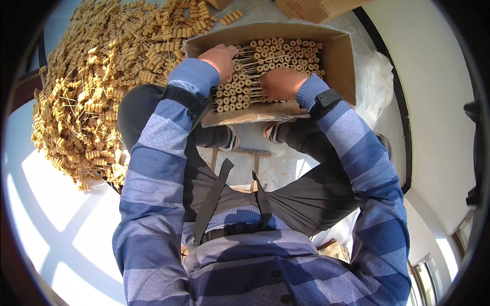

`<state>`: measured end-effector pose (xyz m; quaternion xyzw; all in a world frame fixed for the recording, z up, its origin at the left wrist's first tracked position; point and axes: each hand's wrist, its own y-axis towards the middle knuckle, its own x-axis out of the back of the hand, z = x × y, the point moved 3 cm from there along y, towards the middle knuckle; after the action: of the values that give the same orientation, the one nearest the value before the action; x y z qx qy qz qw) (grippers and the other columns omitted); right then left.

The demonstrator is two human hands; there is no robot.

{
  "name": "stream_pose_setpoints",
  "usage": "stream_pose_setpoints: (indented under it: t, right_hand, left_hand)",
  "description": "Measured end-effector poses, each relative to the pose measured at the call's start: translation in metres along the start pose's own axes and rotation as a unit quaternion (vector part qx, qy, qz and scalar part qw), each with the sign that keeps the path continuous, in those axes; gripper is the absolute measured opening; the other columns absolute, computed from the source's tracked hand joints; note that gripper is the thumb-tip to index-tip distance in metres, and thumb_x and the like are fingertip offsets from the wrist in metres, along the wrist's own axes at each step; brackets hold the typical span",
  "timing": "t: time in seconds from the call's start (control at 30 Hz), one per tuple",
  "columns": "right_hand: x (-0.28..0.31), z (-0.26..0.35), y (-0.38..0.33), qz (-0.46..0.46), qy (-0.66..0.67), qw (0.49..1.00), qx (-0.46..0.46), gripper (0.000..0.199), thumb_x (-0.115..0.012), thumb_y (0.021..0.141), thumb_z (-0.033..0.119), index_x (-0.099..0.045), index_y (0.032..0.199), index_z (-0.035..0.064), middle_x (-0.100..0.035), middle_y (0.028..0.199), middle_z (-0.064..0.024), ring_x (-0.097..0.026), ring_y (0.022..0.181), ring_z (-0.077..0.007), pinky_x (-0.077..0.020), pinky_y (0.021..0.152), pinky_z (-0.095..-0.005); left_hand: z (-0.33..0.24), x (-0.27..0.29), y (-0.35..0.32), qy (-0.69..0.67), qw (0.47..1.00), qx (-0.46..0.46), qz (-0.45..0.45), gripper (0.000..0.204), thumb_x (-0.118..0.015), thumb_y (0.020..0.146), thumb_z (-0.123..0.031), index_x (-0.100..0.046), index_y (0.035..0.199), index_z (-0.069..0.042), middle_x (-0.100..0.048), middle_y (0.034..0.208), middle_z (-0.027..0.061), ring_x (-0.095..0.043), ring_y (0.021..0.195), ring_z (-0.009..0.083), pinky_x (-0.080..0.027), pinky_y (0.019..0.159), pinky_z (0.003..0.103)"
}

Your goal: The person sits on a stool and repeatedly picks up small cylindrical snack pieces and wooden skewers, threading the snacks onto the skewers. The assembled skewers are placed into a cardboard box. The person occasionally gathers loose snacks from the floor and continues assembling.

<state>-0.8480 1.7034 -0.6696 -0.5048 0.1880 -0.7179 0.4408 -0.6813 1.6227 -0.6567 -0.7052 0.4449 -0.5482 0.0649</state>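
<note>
A cardboard box (339, 61) stands open in front of my feet, holding rows of skewers (288, 55) threaded with tan, ring-shaped pieces that look like food. The thin sticks point inward across the middle of the box. My left hand (221, 60) reaches over the box's left side, its fingers closed around skewers at the left end of the rows. Closer to the front wall, my right hand (282, 84) is curled down over the sticks, fingers closed on skewers. Both hands hide part of what they grip, so how many skewers each holds cannot be told.
A large heap of similar skewers (97, 102) spreads at the left, right up to my knee. Clear plastic sheeting (375, 84) lies along the box's right side. Another cardboard box (306, 9) is at the far edge. A low wooden stool frame (250, 152) shows between my feet.
</note>
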Motion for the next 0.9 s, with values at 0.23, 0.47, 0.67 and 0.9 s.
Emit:
stream_pose_setpoints:
  t: [0.23, 0.47, 0.67, 0.9]
  right_hand:
    - [0.030, 0.015, -0.066, -0.171, -0.014, 0.985, 0.019, 0.023, -0.057, 0.095, 0.023, -0.065, 0.103, 0.0036, -0.069, 0.090, -0.0178, -0.067, 0.088, -0.0385, -0.0531, 0.079, -0.0472]
    - [0.039, 0.052, -0.132, -0.274, 0.027, 0.961, 0.017, 0.021, -0.057, 0.097, 0.022, -0.063, 0.107, 0.0040, -0.068, 0.092, -0.0190, -0.065, 0.090, -0.0392, -0.0524, 0.078, -0.0468]
    - [-0.009, 0.087, -0.143, -0.282, 0.089, 0.954, 0.058, 0.018, -0.061, 0.095, 0.016, -0.062, 0.107, 0.0023, -0.067, 0.094, -0.0184, -0.065, 0.089, -0.0397, -0.0527, 0.078, -0.0445]
    - [-0.044, 0.142, -0.151, -0.279, 0.160, 0.944, 0.070, 0.017, -0.063, 0.094, 0.011, -0.068, 0.108, 0.0046, -0.070, 0.099, -0.0142, -0.067, 0.092, -0.0351, -0.0543, 0.079, -0.0391]
  left_hand:
    - [0.007, 0.086, -0.138, -0.064, 0.962, -0.089, -0.249, 0.035, -0.056, 0.103, -0.021, -0.057, 0.134, -0.004, -0.062, 0.120, 0.0141, -0.061, 0.114, 0.0270, -0.048, 0.099, 0.035]
    - [0.078, 0.063, -0.274, -0.019, 0.934, 0.072, -0.350, 0.035, -0.057, 0.101, -0.018, -0.057, 0.133, -0.004, -0.057, 0.131, 0.0182, -0.053, 0.125, 0.0344, -0.041, 0.108, 0.041]
    - [0.163, -0.057, -0.337, -0.137, 0.934, 0.219, -0.248, 0.037, -0.060, 0.098, -0.020, -0.058, 0.132, -0.005, -0.060, 0.128, 0.0182, -0.061, 0.113, 0.0342, -0.050, 0.097, 0.041]
    - [0.245, -0.192, -0.363, -0.250, 0.906, 0.325, -0.105, 0.045, -0.066, 0.093, -0.030, -0.062, 0.131, -0.006, -0.068, 0.117, 0.0162, -0.068, 0.102, 0.0266, -0.054, 0.090, 0.037]
